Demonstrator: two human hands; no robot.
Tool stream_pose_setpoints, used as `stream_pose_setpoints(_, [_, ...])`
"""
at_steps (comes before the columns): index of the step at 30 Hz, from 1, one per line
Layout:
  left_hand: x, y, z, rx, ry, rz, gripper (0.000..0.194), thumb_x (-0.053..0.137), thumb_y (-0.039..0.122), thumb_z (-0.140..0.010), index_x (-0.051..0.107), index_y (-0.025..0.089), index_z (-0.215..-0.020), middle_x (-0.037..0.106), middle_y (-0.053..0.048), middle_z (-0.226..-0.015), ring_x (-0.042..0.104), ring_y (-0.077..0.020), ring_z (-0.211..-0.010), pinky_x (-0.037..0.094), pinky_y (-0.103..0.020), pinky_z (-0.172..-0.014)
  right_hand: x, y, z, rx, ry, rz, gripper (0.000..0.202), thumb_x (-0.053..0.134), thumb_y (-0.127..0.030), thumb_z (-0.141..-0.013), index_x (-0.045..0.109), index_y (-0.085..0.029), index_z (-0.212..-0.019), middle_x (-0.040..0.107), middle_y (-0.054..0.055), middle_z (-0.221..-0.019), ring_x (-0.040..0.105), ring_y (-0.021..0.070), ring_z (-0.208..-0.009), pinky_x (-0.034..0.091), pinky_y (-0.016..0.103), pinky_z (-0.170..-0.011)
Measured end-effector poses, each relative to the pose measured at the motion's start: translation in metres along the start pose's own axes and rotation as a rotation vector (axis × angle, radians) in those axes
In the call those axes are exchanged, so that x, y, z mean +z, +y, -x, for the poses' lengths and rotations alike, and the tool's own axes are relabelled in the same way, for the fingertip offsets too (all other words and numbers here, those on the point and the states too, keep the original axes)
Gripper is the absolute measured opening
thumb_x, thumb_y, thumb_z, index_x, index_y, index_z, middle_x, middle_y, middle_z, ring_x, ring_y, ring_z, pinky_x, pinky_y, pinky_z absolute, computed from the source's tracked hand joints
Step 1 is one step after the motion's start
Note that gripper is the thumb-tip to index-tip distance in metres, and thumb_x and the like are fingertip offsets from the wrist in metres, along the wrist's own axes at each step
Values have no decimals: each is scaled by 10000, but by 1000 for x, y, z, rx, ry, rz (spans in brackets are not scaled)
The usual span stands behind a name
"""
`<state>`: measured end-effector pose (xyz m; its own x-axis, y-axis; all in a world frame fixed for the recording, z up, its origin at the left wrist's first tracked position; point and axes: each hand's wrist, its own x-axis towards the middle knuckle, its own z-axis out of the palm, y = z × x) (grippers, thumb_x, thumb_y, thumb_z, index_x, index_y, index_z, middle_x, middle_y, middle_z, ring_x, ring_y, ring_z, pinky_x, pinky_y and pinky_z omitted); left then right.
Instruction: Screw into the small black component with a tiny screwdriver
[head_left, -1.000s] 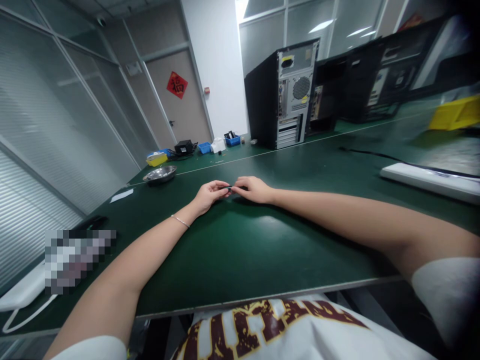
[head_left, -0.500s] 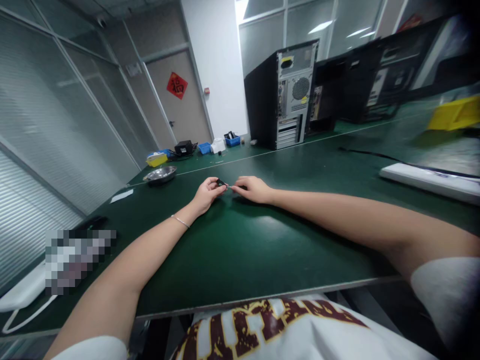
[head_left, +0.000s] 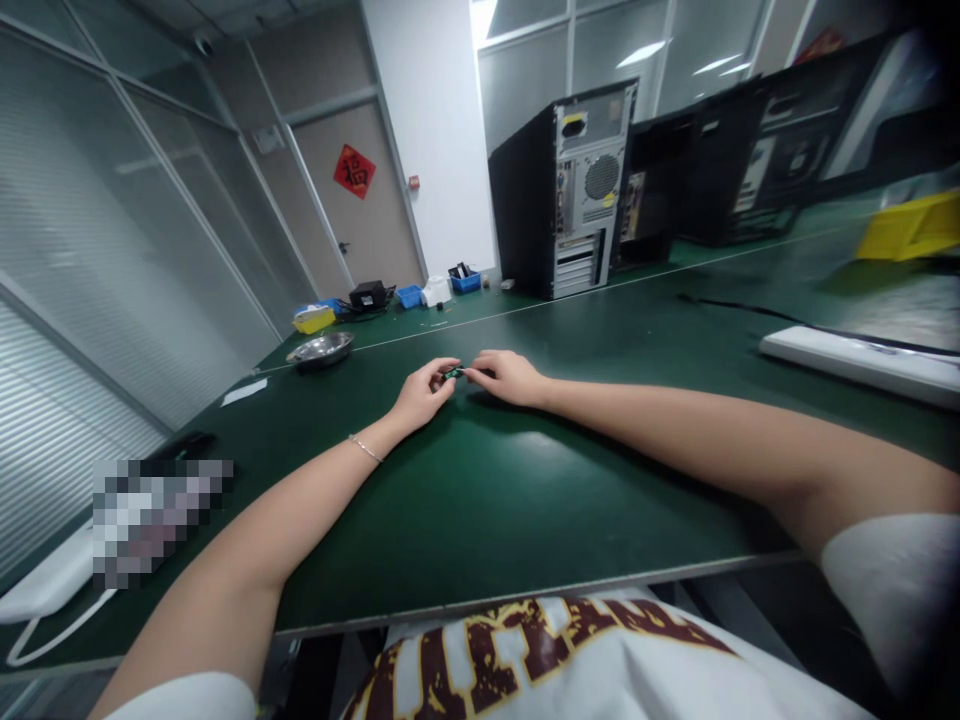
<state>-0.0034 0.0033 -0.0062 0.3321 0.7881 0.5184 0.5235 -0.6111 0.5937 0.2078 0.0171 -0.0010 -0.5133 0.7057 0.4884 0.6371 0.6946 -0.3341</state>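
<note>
Green table point(head_left: 480, 510) fills the room's middle, a computer point(head_left: 564, 195) standing towards its back, a steel bowl point(head_left: 322, 349) to the left. Fingers of the left hand point(head_left: 421, 390) pinch a small part point(head_left: 454, 373) between both hands; the right hand point(head_left: 510, 378) nearly meets it, its grip unclear to me.

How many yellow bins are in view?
2: one yellow bin beyond the metal bowl, another yellow bin at the picture's right edge. The computer tower may hide more.

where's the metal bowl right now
In the head view, the metal bowl sits on the green table, left of and beyond the left hand, just in front of a small yellow bin.
</note>
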Motion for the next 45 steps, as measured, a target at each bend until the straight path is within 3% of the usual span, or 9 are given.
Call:
stream_pose_setpoints(5, [-3,3,0,83,67,-76,251,576,217,-874,704,168,-1084,705,-73,-991,616,-160,-807,491,-282,-754,0,-1,0,28,-7,36,337,467,-392,-985,732,-198,-911,692,65,-968,606,181,-864,353,254,-652])
stream_pose_setpoints(10, [-4,4,1,162,52,-103,234,608,233,-878,718,179,-1078,706,-84,-1018,634,-172,-836,508,-290,-756,0,-1,0,17,-25,54,339,462,-394,-986,735,-202,-924,685,63,-950,595,179,-841,342,256,-640])
stream_pose_setpoints(20, [-5,4,1,68,49,24,243,669,297,-850,763,208,-1056,765,-67,-1089,706,-245,-1030,519,-376,-958,2,5,0,-98,-20,-65,353,434,-385,-997,707,-191,-885,671,51,-908,594,169,-832,371,252,-713])
stream_pose_setpoints(27, [-2,2,0,10,39,96,261,677,305,-837,753,189,-1058,756,-86,-1109,697,-256,-1049,512,-392,-981,2,4,-1,-91,-8,-67,359,427,-379,-1001,693,-187,-855,672,51,-909,598,171,-843,376,250,-719])
stream_pose_setpoints(33, [-1,-11,-5,-53,37,320,289,725,288,-787,654,137,-1022,731,-104,-1015,691,-218,-968,533,-361,-891,-1,0,0,6,-5,-43,354,434,-384,-993,705,-197,-864,684,51,-929,604,177,-858,380,253,-721])
stream_pose_setpoints(45, [-4,-16,-6,7,-283,203,252,623,325,-881,702,157,-1052,726,-91,-1056,665,-206,-972,488,-366,-937,0,1,-1,18,1,-16,365,435,-394,-995,707,-191,-861,691,53,-930,586,166,-835,359,241,-683])
